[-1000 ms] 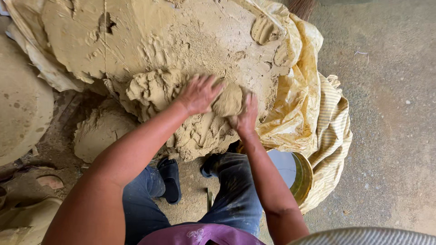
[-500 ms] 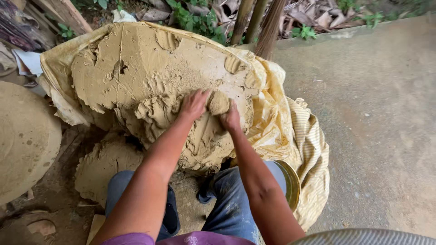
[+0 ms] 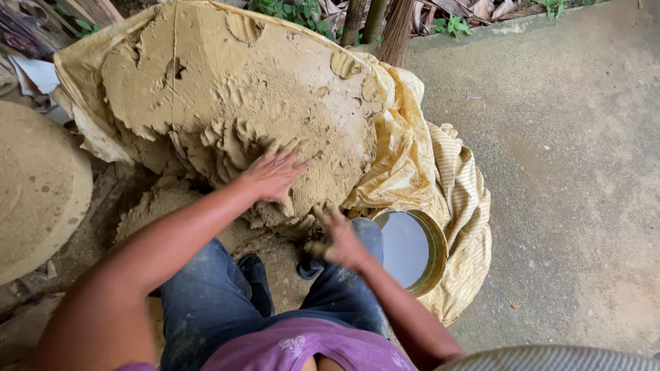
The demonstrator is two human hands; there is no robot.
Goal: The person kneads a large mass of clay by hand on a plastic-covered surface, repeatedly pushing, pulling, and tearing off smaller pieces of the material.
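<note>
Clay mound (image 3: 227,103) now bears only the splayed left hand (image 3: 271,172); the right hand (image 3: 337,244) has pulled back, fingers curled around a torn-off lump (image 3: 317,247).

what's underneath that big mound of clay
A crumpled yellow plastic sheet shows along the clay mound's edges, with striped cloth lower right. Whatever supports the mound's middle is covered.

Concrete floor (image 3: 570,172) w/ big clay mound (image 3: 240,103) on yellow plastic sheet (image 3: 405,158) at its left part, striped sack (image 3: 467,199) at the sheet's right edge, round water tub (image 3: 412,249) beside it.
</note>
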